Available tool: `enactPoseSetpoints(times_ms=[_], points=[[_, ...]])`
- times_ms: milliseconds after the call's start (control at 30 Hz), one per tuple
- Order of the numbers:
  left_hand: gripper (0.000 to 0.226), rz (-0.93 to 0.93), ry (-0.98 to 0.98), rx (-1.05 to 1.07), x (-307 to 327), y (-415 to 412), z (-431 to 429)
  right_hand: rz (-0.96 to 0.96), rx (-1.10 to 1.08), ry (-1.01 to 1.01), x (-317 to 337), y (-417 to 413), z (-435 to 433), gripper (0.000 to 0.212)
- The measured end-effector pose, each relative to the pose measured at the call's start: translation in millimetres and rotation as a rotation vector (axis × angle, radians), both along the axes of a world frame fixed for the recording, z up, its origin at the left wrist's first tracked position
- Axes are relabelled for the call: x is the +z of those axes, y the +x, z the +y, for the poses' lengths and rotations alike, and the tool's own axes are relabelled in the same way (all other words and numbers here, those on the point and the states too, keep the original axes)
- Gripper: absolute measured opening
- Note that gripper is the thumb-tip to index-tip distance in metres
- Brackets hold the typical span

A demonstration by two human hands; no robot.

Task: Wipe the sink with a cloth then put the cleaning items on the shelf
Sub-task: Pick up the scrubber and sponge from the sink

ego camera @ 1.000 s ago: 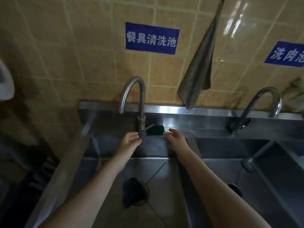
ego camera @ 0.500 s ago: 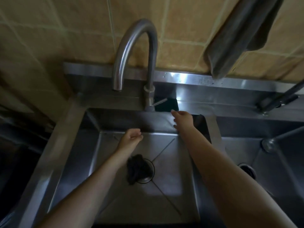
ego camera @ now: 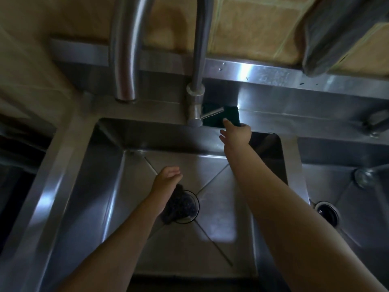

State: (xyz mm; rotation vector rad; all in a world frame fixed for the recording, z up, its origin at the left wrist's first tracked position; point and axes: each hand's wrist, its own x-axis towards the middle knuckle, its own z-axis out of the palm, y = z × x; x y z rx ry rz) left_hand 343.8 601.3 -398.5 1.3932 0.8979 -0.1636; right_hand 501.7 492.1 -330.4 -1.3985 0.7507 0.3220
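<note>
Right hand (ego camera: pixel 235 131) is on the dark pad (ego camera: pixel 231 115) at the back ledge (ego camera: pixel 294 121): fingertips (ego camera: pixel 226 121) touch its near edge, pad just beyond them, long side apparently along the ledge. Can't tell if I've got a grip. Tap lever (ego camera: pixel 211 113) pokes over the pad, just left of my fingers, mind that. Left hand (ego camera: pixel 167 179) slack, empty, nearer me, above the dark cloth (ego camera: pixel 181 207) on the drain (ego camera: pixel 195 209).

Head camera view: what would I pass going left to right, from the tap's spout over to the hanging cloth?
Tap spout → left hand → tap base → right hand, at a dark pad → hanging grey cloth.
</note>
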Motion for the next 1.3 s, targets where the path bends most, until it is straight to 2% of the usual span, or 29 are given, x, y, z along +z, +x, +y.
enactPoseSetpoints(times_ms=[33, 100, 233, 533, 800, 967, 1133, 1300], points=[[0.020, -0.002, -0.007, 0.008, -1, 1, 1, 0.003, 0.037, -0.036, 1, 2, 0, 0.038], [0.020, -0.006, -0.015, 0.009, -4, 2, 3, 0.017, 0.026, 0.046, 1, 8, 3, 0.038], [0.020, -0.002, -0.012, 0.008, -7, -1, 5, -0.106, -0.018, -0.055, 1, 14, 10, 0.043], [0.021, -0.001, -0.003, -0.028, -5, -5, 4, -0.214, -0.128, -0.070, 4, 5, -13, 0.035], [0.022, -0.003, 0.001, -0.025, -9, -10, 4, -0.143, -0.021, -0.026, -17, -51, -64, 0.029], [0.022, 0.051, 0.173, -0.154, -43, -15, 6, 0.055, 0.057, 0.056, -60, -90, -70, 0.002], [0.042, 0.153, 0.375, -0.352, -81, -23, 8, 0.197, 0.124, 0.042, -93, -120, -72, 0.007], [0.077, 0.217, 0.594, -0.637, -106, -25, 15, 0.257, 0.137, 0.000, -117, -135, -68, 0.005]])
